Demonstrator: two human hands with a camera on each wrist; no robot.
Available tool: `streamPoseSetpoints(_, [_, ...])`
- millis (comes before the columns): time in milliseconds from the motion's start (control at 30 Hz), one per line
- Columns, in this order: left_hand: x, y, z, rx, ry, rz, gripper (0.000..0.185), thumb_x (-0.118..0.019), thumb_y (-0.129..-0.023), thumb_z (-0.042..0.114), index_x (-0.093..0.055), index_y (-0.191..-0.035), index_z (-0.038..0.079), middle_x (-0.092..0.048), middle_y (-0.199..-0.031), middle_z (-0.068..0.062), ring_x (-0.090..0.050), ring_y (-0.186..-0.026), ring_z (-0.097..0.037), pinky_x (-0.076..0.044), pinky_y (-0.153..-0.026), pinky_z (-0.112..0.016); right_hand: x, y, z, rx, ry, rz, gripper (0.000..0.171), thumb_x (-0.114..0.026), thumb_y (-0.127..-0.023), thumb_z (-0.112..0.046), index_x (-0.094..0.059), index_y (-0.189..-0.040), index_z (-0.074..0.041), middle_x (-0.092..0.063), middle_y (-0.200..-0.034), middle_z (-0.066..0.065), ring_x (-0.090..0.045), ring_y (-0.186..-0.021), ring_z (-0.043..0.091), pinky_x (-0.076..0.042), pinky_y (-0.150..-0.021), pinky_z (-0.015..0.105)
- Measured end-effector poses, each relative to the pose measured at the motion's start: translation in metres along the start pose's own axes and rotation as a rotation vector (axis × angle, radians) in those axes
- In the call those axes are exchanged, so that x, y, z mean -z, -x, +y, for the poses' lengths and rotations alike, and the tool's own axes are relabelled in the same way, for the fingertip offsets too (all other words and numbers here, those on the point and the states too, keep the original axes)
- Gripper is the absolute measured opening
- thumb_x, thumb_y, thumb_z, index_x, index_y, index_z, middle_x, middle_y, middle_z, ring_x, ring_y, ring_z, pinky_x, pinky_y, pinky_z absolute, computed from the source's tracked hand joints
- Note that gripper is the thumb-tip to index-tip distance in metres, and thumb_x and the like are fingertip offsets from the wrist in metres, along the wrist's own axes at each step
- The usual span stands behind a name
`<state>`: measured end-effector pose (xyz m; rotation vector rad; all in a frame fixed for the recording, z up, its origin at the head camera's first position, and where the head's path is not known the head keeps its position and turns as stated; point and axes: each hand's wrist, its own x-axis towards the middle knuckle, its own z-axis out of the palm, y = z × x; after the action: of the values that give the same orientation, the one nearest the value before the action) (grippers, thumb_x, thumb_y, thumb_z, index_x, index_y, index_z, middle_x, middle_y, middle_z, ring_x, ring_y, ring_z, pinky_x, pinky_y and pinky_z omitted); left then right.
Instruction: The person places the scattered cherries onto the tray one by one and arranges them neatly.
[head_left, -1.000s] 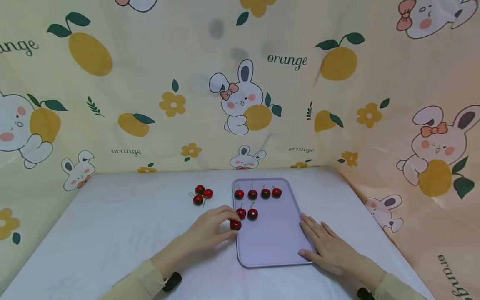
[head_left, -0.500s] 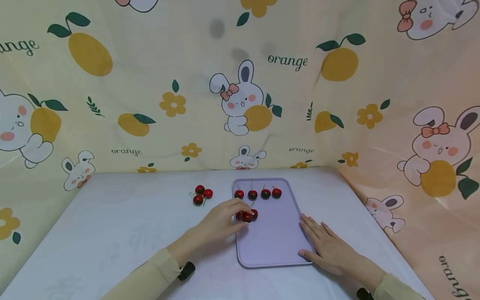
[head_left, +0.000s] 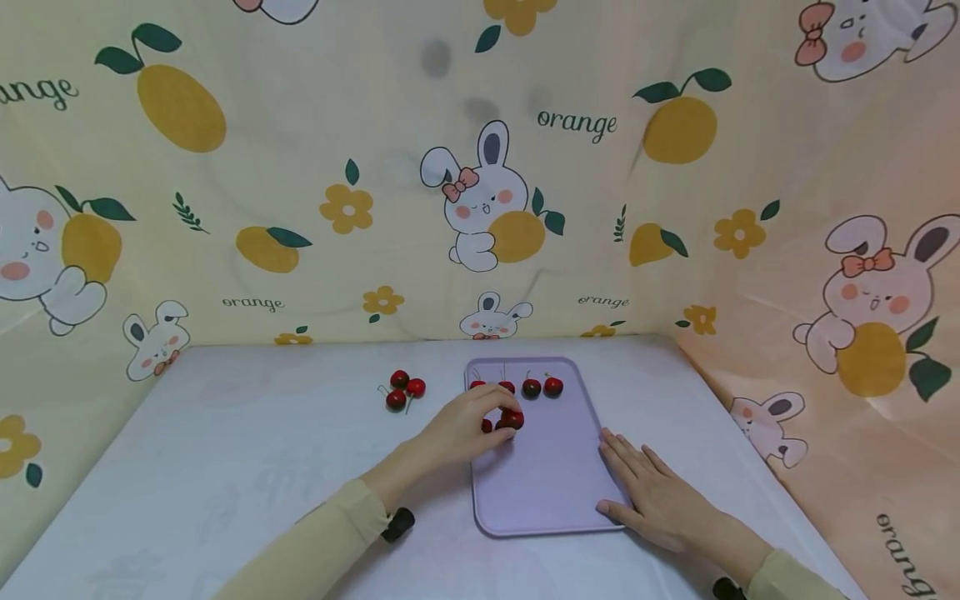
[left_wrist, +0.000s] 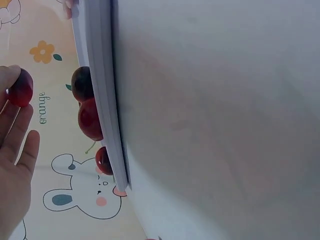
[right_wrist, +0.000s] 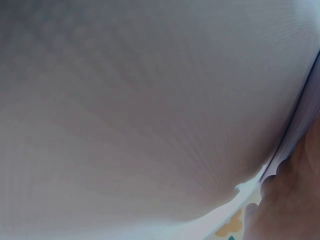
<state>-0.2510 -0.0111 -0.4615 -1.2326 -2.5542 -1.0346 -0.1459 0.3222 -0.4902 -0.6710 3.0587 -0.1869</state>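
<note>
My left hand (head_left: 461,429) pinches a dark red cherry (left_wrist: 21,89) between thumb and fingers, held above the lilac tray (head_left: 547,492). Below and behind that hand, two cherries of the second row are partly hidden; one cherry (head_left: 487,426) peeks out by the fingers. Along the tray's far end runs a row of cherries, among them a stemmed cherry (head_left: 553,385) at its right; the left ones are partly covered by the hand. With straight fingers, my right hand (head_left: 663,500) rests on the tray's right edge, holding nothing.
Left of the tray, a small cluster of 3 cherries (head_left: 396,400) lies on the white tablecloth (head_left: 247,450). Behind the table hangs a patterned curtain (head_left: 390,108) with rabbits and oranges.
My left hand has carried its cherry from the tray's left edge rightward and slightly away, over the second row. The right hand stays in place.
</note>
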Motion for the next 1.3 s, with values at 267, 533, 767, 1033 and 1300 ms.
streamPoseSetpoints(267, [-0.008,-0.012,0.001,-0.029,0.048,0.01,0.024,-0.078,-0.094,0.014,-0.07,-0.116,0.014,-0.067,-0.118,0.004,-0.063,-0.109,-0.01,-0.051,-0.101,-0.027,0.0,0.001,0.0,0.003,0.0,0.009,0.087,-0.054,-0.1,-0.063,-0.035,-0.161,-0.003,-0.026,-0.17,0.012,-0.029,-0.155,0.035,-0.027,-0.12,0.06])
streamPoseSetpoints(533, [-0.012,-0.024,0.001,0.016,0.016,-0.025,0.025,-0.078,-0.094,0.015,-0.07,-0.119,0.014,-0.067,-0.119,0.003,-0.065,-0.11,-0.016,-0.052,-0.099,-0.025,0.001,0.001,-0.001,0.009,0.01,0.015,0.087,-0.054,-0.101,-0.062,-0.035,-0.16,-0.002,-0.027,-0.17,0.013,-0.03,-0.154,0.035,-0.028,-0.12,0.061])
streamPoseSetpoints(767, [-0.018,-0.033,-0.004,0.046,-0.017,-0.095,0.027,-0.077,-0.096,0.018,-0.07,-0.122,0.014,-0.066,-0.12,0.002,-0.066,-0.111,-0.019,-0.052,-0.096,-0.023,0.002,0.0,-0.002,0.016,0.018,0.015,0.086,-0.054,-0.101,-0.062,-0.036,-0.159,-0.001,-0.027,-0.169,0.014,-0.031,-0.154,0.035,-0.027,-0.12,0.061])
streamPoseSetpoints(1033, [-0.027,-0.042,-0.011,0.021,-0.071,-0.143,0.028,-0.079,-0.094,0.021,-0.07,-0.12,0.015,-0.067,-0.118,0.003,-0.068,-0.106,-0.013,-0.053,-0.091,-0.021,0.001,0.0,-0.001,0.024,0.024,0.018,0.085,-0.054,-0.102,-0.061,-0.036,-0.159,-0.001,-0.027,-0.169,0.014,-0.031,-0.153,0.036,-0.028,-0.119,0.061])
streamPoseSetpoints(1300, [-0.031,-0.048,-0.013,0.021,-0.156,-0.191,0.025,-0.08,-0.093,0.026,-0.073,-0.115,0.017,-0.068,-0.116,0.004,-0.063,-0.101,-0.011,-0.051,-0.093,-0.024,0.0,0.0,0.0,0.024,0.031,0.016,0.085,-0.053,-0.102,-0.061,-0.035,-0.16,-0.001,-0.026,-0.17,0.013,-0.031,-0.154,0.035,-0.028,-0.12,0.061])
